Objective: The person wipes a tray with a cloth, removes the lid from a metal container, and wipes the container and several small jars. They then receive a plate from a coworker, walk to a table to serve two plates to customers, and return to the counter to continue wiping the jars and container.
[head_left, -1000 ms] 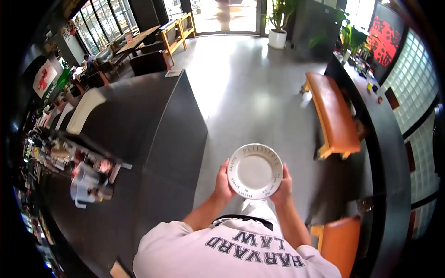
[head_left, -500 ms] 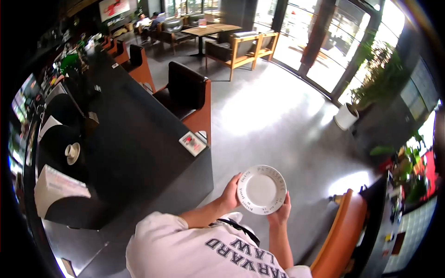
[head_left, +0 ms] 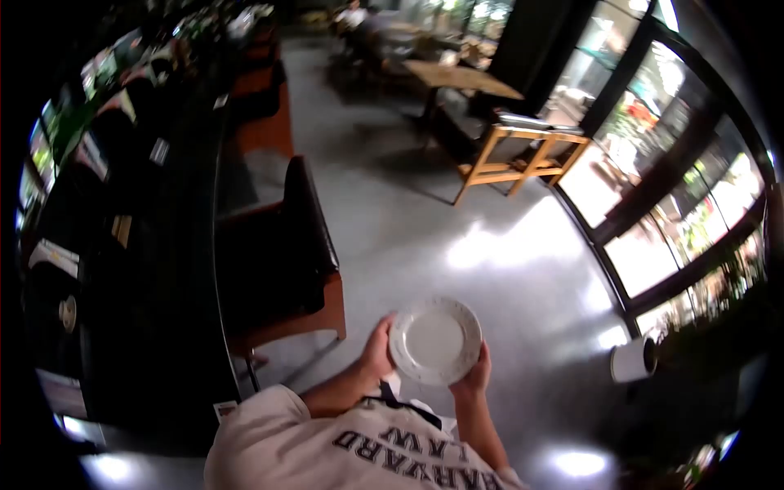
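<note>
Plate (head_left: 435, 340): looks rigid, likely breakable, slick glaze. Left hand (head_left: 378, 351) and right hand (head_left: 474, 375) part-curled on opposite rims; good hold points.

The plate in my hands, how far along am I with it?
Already done, it seems: the plate is lifted. In hand: the left hand and right hand hold it from opposite sides, over the floor. Left: it is not set down on the counter or the wooden table; anything further can't be told from this view.

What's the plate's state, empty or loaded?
Empty: the plate shows its bare white centre, with nothing on it, between the left hand and right hand.
</note>
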A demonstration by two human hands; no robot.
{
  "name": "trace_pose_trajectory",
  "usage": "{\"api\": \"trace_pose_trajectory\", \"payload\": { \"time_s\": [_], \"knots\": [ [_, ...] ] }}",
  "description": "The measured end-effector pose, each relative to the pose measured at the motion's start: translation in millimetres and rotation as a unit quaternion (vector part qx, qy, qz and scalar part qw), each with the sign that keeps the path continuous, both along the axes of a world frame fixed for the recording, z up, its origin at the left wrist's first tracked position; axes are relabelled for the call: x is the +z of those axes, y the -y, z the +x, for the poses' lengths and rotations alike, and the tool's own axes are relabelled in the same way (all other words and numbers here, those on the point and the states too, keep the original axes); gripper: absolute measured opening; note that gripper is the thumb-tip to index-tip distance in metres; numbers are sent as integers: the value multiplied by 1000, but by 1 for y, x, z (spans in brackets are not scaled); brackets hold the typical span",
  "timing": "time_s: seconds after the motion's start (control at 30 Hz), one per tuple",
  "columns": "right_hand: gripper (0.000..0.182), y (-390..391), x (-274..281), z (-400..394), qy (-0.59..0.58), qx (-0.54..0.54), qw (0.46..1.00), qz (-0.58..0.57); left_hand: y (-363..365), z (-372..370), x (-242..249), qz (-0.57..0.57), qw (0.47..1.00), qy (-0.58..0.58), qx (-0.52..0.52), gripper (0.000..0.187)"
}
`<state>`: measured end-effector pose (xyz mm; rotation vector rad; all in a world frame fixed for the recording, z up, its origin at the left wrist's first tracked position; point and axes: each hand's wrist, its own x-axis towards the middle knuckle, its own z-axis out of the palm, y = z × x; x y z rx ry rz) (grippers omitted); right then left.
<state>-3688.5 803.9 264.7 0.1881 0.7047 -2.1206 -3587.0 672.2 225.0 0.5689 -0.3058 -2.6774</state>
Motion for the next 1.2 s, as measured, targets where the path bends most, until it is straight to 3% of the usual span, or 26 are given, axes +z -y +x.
{"api": "trace_pose_trajectory", "payload": {
  "time_s": [0.07, 0.17, 0.27, 0.5, 0.57, 0.6, 0.63, 0.67, 0.8, 0.87, 0.97, 1.0, 1.07, 1.2],
  "knots": [
    [43, 80, -5, -60, -5, 76, 996, 49, 62, -33, 12, 18, 998, -16, 50, 46],
    [46, 198, -12, -141, -9, 203, 979, 8, 159, -94, -1, 11, 990, -21, 140, 46],
    [45, 306, -12, -208, 24, 207, 978, -30, 259, -165, 12, -28, 978, 11, 206, 44],
    [43, 554, -12, -368, 77, 172, 982, -4, 508, -319, 22, -30, 986, -3, 163, 47],
    [44, 632, -19, -426, 74, 184, 980, -29, 592, -380, 13, -24, 986, 3, 165, 47],
    [40, 673, -27, -458, 95, 215, 966, -105, 635, -411, 8, -28, 986, 8, 164, 47],
    [40, 672, -23, -418, 97, 216, 963, -127, 631, -370, 16, -29, 985, 13, 167, 47],
    [40, 728, -35, -460, 106, 221, 959, -142, 688, -412, 10, -28, 987, 8, 158, 47],
    [40, 898, -35, -516, 129, 247, 955, -100, 846, -456, 15, -8, 979, 33, 202, 46],
    [40, 958, -23, -505, 140, 263, 952, -70, 896, -445, 23, -14, 968, 63, 244, 44],
    [42, 1098, -31, -535, 161, 358, 907, -154, 1017, -461, 28, 20, 956, 38, 291, 45],
    [43, 1146, -28, -541, 117, 365, 919, -89, 1059, -463, 24, 19, 954, 18, 299, 47],
    [44, 1242, -34, -549, 134, 398, 901, -110, 1143, -470, 21, 8, 946, 38, 322, 49],
    [41, 1412, -43, -558, 144, 397, 894, -147, 1314, -479, 17, -11, 947, 63, 316, 49]
  ]
}}
